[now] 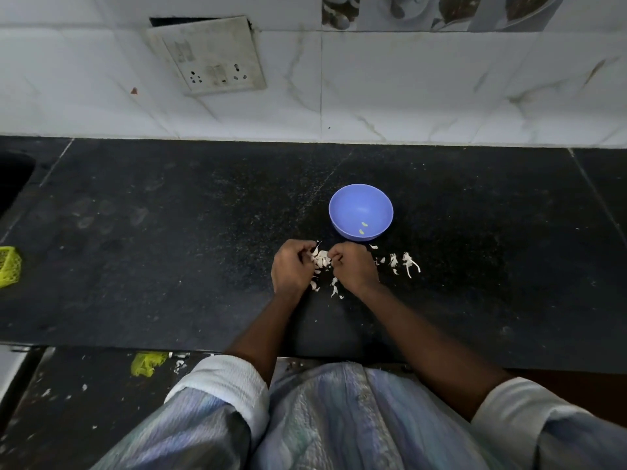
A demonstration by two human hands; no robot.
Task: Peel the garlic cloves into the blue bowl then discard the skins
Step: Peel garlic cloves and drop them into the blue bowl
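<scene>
At the far left edge of the black counter (169, 249) sits a yellow mesh basket (9, 266), well apart from the work. On the wall tiles above hangs a switch plate (208, 57). Near the counter's middle, the left hand (291, 268) has its fingers curled round a piece of garlic (320, 258), and the right hand (353, 266) pinches the same piece from the other side; the two hands nearly touch. Skins (334, 287) lie scattered under and between the hands. The blue bowl (360, 212) stands just beyond the right hand, with two small peeled cloves (363, 227) inside. More skins (407, 263) lie right of the hand.
</scene>
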